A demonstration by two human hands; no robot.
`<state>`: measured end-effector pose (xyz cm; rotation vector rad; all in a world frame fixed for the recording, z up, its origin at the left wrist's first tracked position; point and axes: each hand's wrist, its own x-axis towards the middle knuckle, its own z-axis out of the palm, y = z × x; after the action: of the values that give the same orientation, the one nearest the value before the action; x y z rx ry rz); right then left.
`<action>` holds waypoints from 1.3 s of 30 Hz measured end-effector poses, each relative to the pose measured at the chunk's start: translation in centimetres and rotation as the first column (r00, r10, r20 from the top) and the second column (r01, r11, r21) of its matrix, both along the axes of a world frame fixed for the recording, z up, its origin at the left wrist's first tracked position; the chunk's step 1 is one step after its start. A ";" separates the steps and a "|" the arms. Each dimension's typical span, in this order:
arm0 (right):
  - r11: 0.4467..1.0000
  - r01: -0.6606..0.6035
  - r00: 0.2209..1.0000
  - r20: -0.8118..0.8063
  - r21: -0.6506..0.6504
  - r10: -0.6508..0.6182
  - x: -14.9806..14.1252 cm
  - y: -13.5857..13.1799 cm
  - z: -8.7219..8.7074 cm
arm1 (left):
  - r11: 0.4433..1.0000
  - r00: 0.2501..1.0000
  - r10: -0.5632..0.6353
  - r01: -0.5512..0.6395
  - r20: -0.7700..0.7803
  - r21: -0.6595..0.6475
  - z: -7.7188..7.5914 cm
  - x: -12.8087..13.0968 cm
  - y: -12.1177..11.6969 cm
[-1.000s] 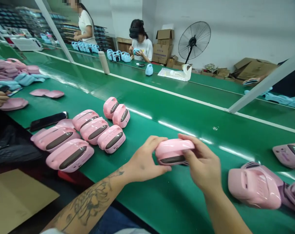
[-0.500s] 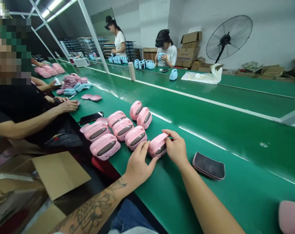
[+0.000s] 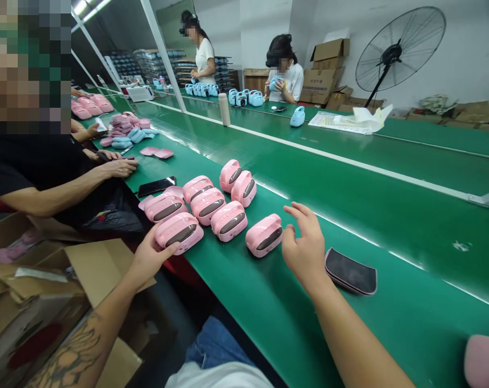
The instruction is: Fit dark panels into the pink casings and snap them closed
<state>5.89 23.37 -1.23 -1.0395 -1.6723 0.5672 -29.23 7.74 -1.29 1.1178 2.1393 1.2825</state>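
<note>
My left hand [image 3: 150, 257] grips the left end of a pink plastic case with a dark oval window [image 3: 178, 233], the nearest of a group on the green belt [image 3: 390, 334]. Several matching cases stand behind it, such as one [image 3: 228, 221] to its right. My right hand [image 3: 304, 242] hangs open over the belt, touching nothing. Its closest neighbours are a lone pink case [image 3: 264, 235] on its left and a dark pouch with a pink rim [image 3: 351, 272] on its right.
A co-worker's forearm and hand [image 3: 110, 170] rest beyond a black phone [image 3: 157, 186]. Open cardboard boxes [image 3: 54, 275] lie below the belt's near edge. Several blue cases [image 3: 240, 98] stand on the far belt, where two people sit or stand.
My right hand has let go of the lone pink case and lifted to the right. My left hand has moved left onto the nearest case, which has shifted slightly. The view has tilted up.
</note>
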 end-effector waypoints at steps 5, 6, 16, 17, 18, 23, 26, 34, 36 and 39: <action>0.937 -0.052 0.998 0.060 0.346 0.034 1.5 -5.4 1.4 | 0.985 0.984 0.141 -0.150 0.109 0.081 0.3 0.8 -1.5; 0.928 -0.163 0.985 0.107 0.335 0.134 1.6 -6.7 1.6 | 0.978 0.983 0.157 -0.169 0.100 0.123 0.8 1.8 -1.9; 0.993 0.033 0.992 0.116 0.111 -0.046 3.8 -8.4 3.0 | 0.804 0.778 -0.571 0.465 0.262 0.370 5.9 21.4 6.5; 0.995 0.102 0.995 0.021 0.020 -0.102 5.1 -7.8 3.3 | 0.737 0.728 -0.650 0.534 0.218 0.414 5.5 22.6 8.1; 0.988 0.138 0.986 -0.089 -0.070 -0.144 6.4 -7.3 3.5 | 0.653 0.674 -0.724 0.602 0.146 0.459 5.0 23.7 9.6; 0.964 0.107 0.920 -0.343 -0.244 -0.189 11.0 -6.8 3.5 | 0.312 0.430 -0.896 0.787 -0.110 0.533 1.8 27.7 14.3; 0.966 0.121 0.969 -0.184 -0.228 -0.165 12.0 -7.4 1.9 | 0.392 0.460 -0.888 0.719 0.031 0.573 0.4 29.0 14.5; 0.992 0.117 0.981 0.162 -0.041 -0.108 12.8 -7.9 -0.1 | 0.473 0.149 -0.851 0.635 0.504 0.610 -0.8 30.0 13.6; 0.989 0.148 0.980 0.139 -0.020 -0.144 12.6 -7.9 0.2 | 0.480 0.139 -0.844 0.626 0.518 0.615 -1.0 30.1 13.5; 0.989 0.149 0.984 0.096 -0.018 -0.147 12.3 -8.0 0.4 | 0.495 0.183 -0.849 0.604 0.496 0.625 -1.3 30.1 13.4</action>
<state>18.16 15.39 -0.86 -1.2140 -1.6561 0.4486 0.89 21.13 -2.61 1.1579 0.5341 1.2083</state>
